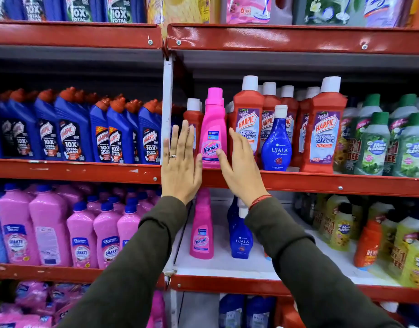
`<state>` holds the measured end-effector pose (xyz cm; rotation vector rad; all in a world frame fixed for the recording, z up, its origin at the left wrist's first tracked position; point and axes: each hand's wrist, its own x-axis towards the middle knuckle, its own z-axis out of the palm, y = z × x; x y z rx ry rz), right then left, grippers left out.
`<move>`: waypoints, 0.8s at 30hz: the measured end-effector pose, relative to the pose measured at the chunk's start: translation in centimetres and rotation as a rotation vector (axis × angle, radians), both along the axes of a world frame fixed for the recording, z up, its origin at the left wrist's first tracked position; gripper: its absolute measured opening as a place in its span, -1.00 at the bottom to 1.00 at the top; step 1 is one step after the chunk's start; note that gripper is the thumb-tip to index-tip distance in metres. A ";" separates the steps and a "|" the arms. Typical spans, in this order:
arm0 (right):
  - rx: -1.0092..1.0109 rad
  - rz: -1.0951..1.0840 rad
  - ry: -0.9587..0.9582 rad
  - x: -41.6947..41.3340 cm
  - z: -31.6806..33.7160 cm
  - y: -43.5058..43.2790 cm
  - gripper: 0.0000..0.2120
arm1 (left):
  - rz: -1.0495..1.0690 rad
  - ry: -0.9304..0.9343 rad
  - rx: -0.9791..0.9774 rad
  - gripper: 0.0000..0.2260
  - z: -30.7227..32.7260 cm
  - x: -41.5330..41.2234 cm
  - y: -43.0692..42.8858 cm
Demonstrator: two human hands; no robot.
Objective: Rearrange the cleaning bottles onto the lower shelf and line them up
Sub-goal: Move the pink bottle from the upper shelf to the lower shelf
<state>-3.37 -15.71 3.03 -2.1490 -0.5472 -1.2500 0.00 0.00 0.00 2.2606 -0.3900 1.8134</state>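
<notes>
Pink Vanish bottle upright at front edge of middle shelf, between both raised hands. Left hand flat, fingers spread, just left of bottle, thumb edge near its lower label. Right hand likewise spread, just right of bottle, thumb touching or nearly touching label; nothing clamped. Blue Ujala bottle farther right on same shelf. On lower shelf: second Vanish bottle and second Ujala bottle side by side.
</notes>
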 end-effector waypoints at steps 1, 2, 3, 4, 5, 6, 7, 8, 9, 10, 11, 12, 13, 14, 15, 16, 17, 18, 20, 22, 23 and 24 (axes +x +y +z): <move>0.036 0.026 0.029 0.5 0.1 0.4 -0.41 | 0.022 0.017 -0.012 -0.44 -0.3 0.2 0.6; 0.058 0.042 0.069 0.7 0.5 0.7 -0.41 | 0.035 0.036 -0.025 -0.44 -0.4 0.3 1.2; 0.086 0.048 0.102 1.1 0.7 1.0 -0.40 | 0.055 0.051 -0.025 -0.44 -0.9 0.8 1.7; 0.112 0.058 0.149 1.3 1.1 1.4 -0.39 | 0.073 0.068 -0.018 -0.44 -1.5 1.1 2.2; 0.134 0.063 0.182 1.7 1.3 1.7 -0.38 | 0.071 0.075 -0.018 -0.44 -1.9 1.5 2.5; 0.150 0.068 0.215 1.9 1.5 1.9 -0.37 | 0.061 0.085 -0.021 -0.45 -2.1 1.8 2.9; 0.170 0.080 0.233 2.2 1.8 2.1 -0.37 | 0.056 0.090 -0.024 -0.46 -2.2 2.1 3.2; 0.196 0.100 0.257 2.3 2.0 2.3 -0.37 | 0.055 0.086 -0.022 -0.46 -2.4 2.4 3.4; 0.227 0.114 0.272 2.6 2.2 2.6 -0.38 | 0.062 0.082 -0.021 -0.46 -2.5 2.6 3.6; 0.261 0.120 0.283 2.9 2.4 2.8 -0.39 | 0.067 0.087 -0.017 -0.46 -2.7 2.8 3.6; 0.300 0.123 0.286 3.2 2.5 3.0 -0.40 | 0.069 0.087 -0.013 -0.46 -2.7 3.0 3.6; 0.333 0.128 0.297 3.4 2.5 3.0 -0.42 | 0.071 0.083 -0.005 -0.46 -2.7 3.0 3.6; 0.362 0.134 0.300 3.6 2.6 3.0 -0.43 | 0.079 0.079 0.001 -0.46 -2.7 3.1 3.6; 0.379 0.141 0.300 3.6 2.6 3.0 -0.45 | 0.085 0.080 0.004 -0.46 -2.7 3.2 3.7; 0.393 0.152 0.294 3.6 2.6 2.9 -0.46 | 0.092 0.076 0.005 -0.46 -2.7 3.3 3.7; 0.400 0.165 0.289 3.5 2.6 2.8 -0.47 | 0.090 0.078 -0.002 -0.46 -2.7 3.4 3.7; 0.414 0.177 0.283 3.4 2.6 2.8 -0.48 | 0.097 0.071 -0.002 -0.46 -2.7 3.4 3.7; 0.425 0.191 0.280 3.2 2.5 2.8 -0.48 | 0.098 0.073 -0.004 -0.46 -2.7 3.3 3.7; 0.448 0.221 0.270 3.0 2.4 2.7 -0.49 | 0.100 0.077 -0.004 -0.45 -2.8 3.3 3.6; 0.455 0.235 0.254 2.7 2.6 2.6 -0.51 | 0.098 0.085 -0.011 -0.45 -2.9 3.4 3.6; 0.455 0.241 0.241 2.5 2.7 2.6 -0.52 | 0.099 0.088 -0.011 -0.45 -2.8 3.4 3.6; 0.450 0.247 0.229 2.3 2.8 2.5 -0.52 | 0.101 0.088 -0.011 -0.45 -2.8 3.4 3.6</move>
